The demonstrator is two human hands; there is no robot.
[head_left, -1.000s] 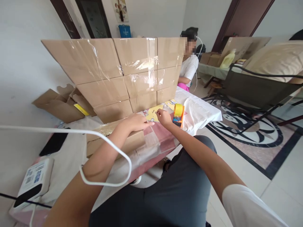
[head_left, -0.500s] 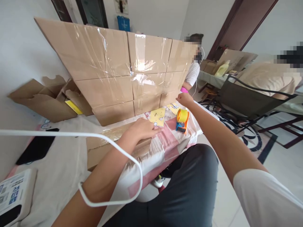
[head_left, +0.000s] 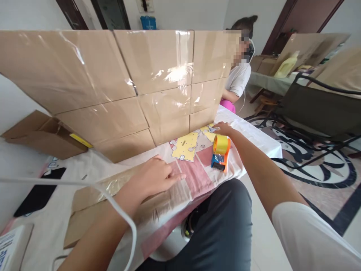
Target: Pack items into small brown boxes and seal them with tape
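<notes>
My left hand [head_left: 153,175] rests over the end of a flat cardboard box [head_left: 93,210], its thumb stretched out to the right and the other fingers loosely bent, with nothing visible in it. My right hand [head_left: 223,128] lies low on the patterned tablecloth [head_left: 197,175], fingers stretched to the left, holding nothing I can see. Just in front of it stands an orange tape dispenser [head_left: 221,153] with a yellow roll. Behind both hands rises a tall cardboard panel [head_left: 166,82], glossy with strips of clear tape.
An opened cardboard box [head_left: 53,139] sits at the far left, near a black phone-like slab [head_left: 41,192]. A white cable [head_left: 118,209] loops in front of my left forearm. Beyond the panel another person [head_left: 238,81] sits. A dark chair [head_left: 318,109] stands at the right.
My left hand has shifted left and down in view, off the yellow print. My right hand has come down from raised to the cloth behind the dispenser, its fingers unfolding. The view has turned.
</notes>
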